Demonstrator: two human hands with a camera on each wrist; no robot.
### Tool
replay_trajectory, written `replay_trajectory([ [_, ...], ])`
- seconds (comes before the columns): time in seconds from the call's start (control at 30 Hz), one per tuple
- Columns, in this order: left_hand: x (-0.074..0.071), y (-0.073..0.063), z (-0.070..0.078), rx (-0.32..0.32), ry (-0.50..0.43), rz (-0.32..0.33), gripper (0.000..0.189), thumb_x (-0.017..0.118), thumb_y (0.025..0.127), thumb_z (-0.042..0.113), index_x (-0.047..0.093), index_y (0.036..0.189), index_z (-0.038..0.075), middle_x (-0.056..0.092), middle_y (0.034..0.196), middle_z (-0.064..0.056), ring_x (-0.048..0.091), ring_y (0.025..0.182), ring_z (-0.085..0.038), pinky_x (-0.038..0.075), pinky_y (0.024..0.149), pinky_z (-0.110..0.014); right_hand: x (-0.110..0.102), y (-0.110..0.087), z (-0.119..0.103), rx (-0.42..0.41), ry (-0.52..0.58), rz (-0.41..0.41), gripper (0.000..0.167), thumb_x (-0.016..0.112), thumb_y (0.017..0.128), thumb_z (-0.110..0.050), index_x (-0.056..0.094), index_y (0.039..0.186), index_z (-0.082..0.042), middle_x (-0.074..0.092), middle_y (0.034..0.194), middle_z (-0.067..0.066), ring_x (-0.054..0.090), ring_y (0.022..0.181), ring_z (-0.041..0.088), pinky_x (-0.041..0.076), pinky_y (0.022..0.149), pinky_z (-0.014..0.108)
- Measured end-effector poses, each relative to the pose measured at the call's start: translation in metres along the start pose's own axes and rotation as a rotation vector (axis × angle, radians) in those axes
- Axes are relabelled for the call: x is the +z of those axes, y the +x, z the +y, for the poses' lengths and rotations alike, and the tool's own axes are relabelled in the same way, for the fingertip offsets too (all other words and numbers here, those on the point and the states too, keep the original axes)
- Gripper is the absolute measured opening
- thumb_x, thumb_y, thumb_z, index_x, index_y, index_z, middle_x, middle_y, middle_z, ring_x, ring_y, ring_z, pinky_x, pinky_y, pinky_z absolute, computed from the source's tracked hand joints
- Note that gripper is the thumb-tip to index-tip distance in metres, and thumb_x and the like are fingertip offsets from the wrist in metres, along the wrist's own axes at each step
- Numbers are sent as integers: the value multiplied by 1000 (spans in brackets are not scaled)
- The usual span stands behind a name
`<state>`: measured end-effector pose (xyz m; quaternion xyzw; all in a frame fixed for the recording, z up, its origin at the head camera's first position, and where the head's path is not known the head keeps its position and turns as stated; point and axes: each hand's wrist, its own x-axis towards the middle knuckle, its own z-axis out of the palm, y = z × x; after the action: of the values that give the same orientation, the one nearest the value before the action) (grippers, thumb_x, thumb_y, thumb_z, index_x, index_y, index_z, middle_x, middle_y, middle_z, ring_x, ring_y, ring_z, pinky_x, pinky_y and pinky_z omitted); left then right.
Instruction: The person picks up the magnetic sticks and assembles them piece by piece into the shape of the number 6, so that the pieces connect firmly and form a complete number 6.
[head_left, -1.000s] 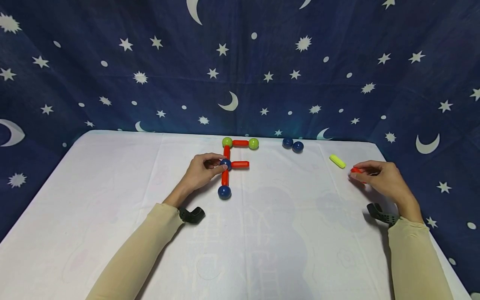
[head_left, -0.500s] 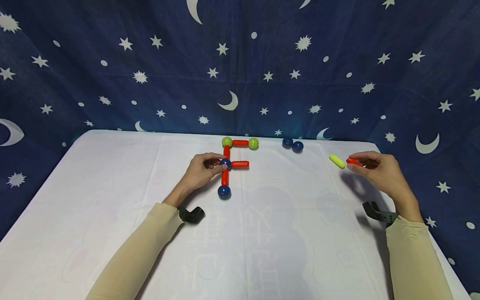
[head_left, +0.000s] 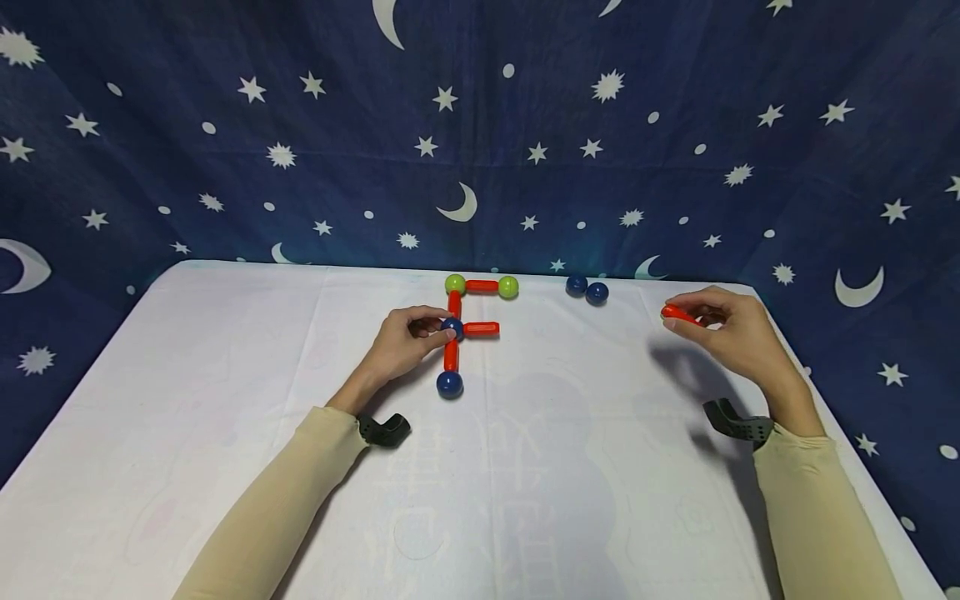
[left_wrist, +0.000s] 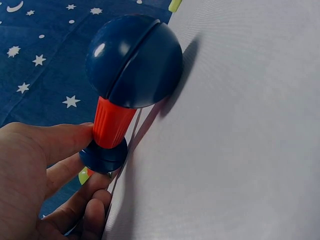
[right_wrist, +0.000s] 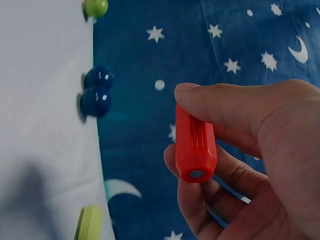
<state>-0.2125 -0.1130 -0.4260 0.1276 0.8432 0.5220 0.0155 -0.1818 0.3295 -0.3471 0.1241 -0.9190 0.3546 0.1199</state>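
My left hand [head_left: 405,340] pinches the middle blue ball [head_left: 452,328] of a joined figure lying on the table. Red rods run from that ball up to a green ball [head_left: 455,285], down to another blue ball [head_left: 449,384], and right as a red rod [head_left: 482,328] with a free end. Along the top, a red rod [head_left: 482,286] links to a second green ball [head_left: 508,287]. My right hand [head_left: 731,332] holds a loose red rod [right_wrist: 196,145] between thumb and fingers, raised over the table's right side; a metal disc shows at the rod's end.
Two loose blue balls [head_left: 587,290] sit together near the table's back edge. A yellow-green rod [right_wrist: 89,223] lies on the white cloth [head_left: 570,467], hidden behind my right hand in the head view. A dark blue star-patterned curtain [head_left: 337,125] hangs behind the table.
My right hand has lifted the red rod and moved left and toward the back, now covering the yellow-green rod in the head view. The left hand and the figure have stayed still.
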Motion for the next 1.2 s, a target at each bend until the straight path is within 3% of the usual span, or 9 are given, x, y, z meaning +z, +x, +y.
replay_trajectory([
  [0.23, 0, 0, -1, 3, -3, 2, 30, 77, 91, 14, 74, 119, 2, 68, 103, -14, 61, 90, -26, 51, 82, -33, 10, 14, -21, -25, 3, -30, 21, 81, 88, -12, 77, 108, -6, 70, 99, 5, 60, 84, 4, 46, 76, 11],
  [0.5, 1, 0, -2, 8, -1, 3, 30, 77, 91, 15, 74, 118, 2, 68, 102, -13, 60, 90, -25, 50, 82, -33, 29, 25, -41, -40, 52, -68, 25, 80, 90, -18, 77, 112, -8, 68, 98, 4, 60, 87, 11, 47, 78, 18],
  [1.0, 0, 0, 0, -1, 20, 1, 30, 77, 91, 15, 74, 119, 3, 68, 104, -13, 60, 91, -26, 50, 82, -33, 66, 31, -53, -109, 96, -172, 25, 80, 89, -15, 77, 113, -8, 70, 101, 4, 60, 89, 17, 49, 77, 21],
  [1.2, 0, 0, -1, 11, 17, 3, 30, 77, 91, 14, 74, 119, 2, 68, 103, -13, 60, 91, -26, 50, 82, -33, 85, 31, -61, -123, 105, -221, 25, 82, 87, -13, 77, 111, -8, 70, 101, 3, 61, 90, 18, 50, 78, 29],
])
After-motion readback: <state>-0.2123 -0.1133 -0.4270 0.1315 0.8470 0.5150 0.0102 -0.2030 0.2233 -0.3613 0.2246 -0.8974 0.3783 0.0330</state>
